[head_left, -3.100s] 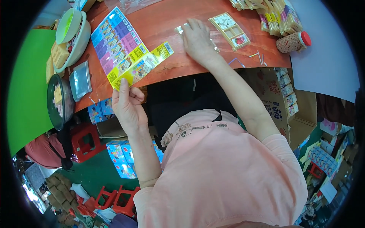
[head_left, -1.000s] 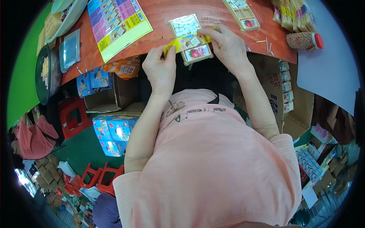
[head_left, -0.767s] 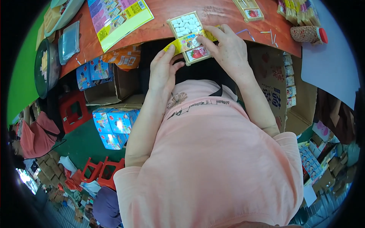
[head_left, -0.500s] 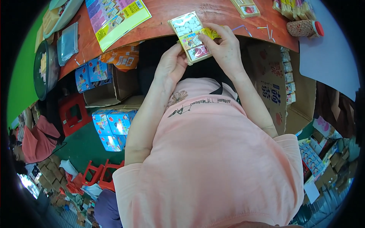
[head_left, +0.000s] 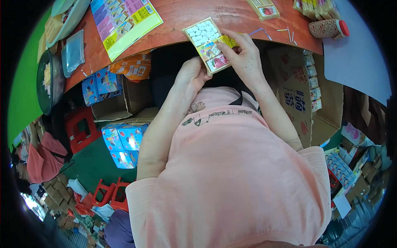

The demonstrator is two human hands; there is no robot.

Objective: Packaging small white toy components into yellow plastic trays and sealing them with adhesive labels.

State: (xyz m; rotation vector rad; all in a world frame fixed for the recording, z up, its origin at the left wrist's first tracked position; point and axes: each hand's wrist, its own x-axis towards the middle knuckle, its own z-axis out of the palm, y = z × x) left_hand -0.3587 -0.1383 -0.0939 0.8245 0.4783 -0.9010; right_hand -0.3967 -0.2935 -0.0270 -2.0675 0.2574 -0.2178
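Observation:
At the table's near edge I hold a small cream plastic tray [head_left: 203, 32] tilted in front of me. Small white pieces fill its far compartment, and a strawberry picture shows at the near end. Beneath the tray's near left edge, my left hand [head_left: 192, 72] is closed round it, some fingers hidden. My right hand [head_left: 245, 54] pinches a yellow printed sticker strip [head_left: 215, 48] that lies across the tray's middle. The thumb rests on the strip's face, and its loose right end curls up beside the fingers.
On the red-brown table [head_left: 186, 10] lie a colourful printed sheet [head_left: 128, 25], another tray [head_left: 264, 10], thin sticks [head_left: 292, 35] and a red-lidded jar [head_left: 328, 29]. A dark basin [head_left: 50, 82] stands at left. Cardboard boxes [head_left: 289, 91] and blue cartons [head_left: 124, 140] sit below.
The tray has come slightly nearer and turned a little, and the glare over its white pieces has lessened. Both hands keep their hold. The whole view has shifted slightly.

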